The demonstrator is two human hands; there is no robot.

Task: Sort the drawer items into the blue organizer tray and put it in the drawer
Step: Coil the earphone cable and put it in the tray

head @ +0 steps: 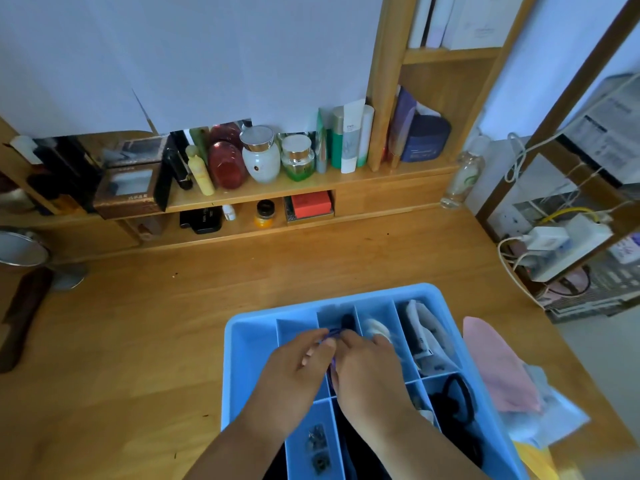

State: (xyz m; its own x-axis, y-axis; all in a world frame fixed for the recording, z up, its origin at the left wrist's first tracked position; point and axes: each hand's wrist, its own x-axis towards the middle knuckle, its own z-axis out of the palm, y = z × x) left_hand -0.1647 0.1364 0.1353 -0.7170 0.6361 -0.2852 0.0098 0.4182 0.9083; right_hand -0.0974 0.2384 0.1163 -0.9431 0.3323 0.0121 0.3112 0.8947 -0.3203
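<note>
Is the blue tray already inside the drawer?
No, the blue organizer tray sits on the wooden desk, with both hands working over it.

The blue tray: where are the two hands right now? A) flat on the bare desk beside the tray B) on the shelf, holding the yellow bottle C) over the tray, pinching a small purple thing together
C: the left hand and right hand meet above the blue tray, fingertips pinching a small purple thing.
</note>
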